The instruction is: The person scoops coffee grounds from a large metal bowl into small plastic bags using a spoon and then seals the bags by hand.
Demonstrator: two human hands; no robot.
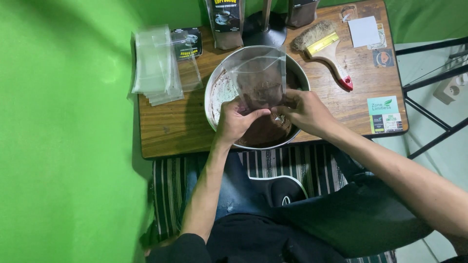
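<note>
Both hands are over the bowl: my left hand [236, 119] pinches the near left edge of the clear plastic pouch [258, 78], fingers curled tight on the film, and my right hand [304, 112] grips the near right edge of the same pouch, thumb and fingers closed at its mouth. Something small and shiny glints between my hands, too small to tell what. The pouch stands tilted away from me above the round metal bowl [214, 83], with a little brown powder already sitting in its lower part. Under it, the bowl holds a mound of dark brown coffee powder [265, 131], and powder is smeared up the inner wall on the left.

The bowl sits in the middle of a small wooden table [170, 126]. To the left, a stack of empty clear pouches [156, 65] lies fanned out, hanging over the table edge. At the back stand two filled dark coffee bags [225, 24], with a black round stand base [265, 29] between them. To the right lies a paintbrush [324, 48] with a red-tipped wooden handle, then a white card [364, 30], and a green and white sticker [384, 113] near the corner. Green backdrop fills the left.
</note>
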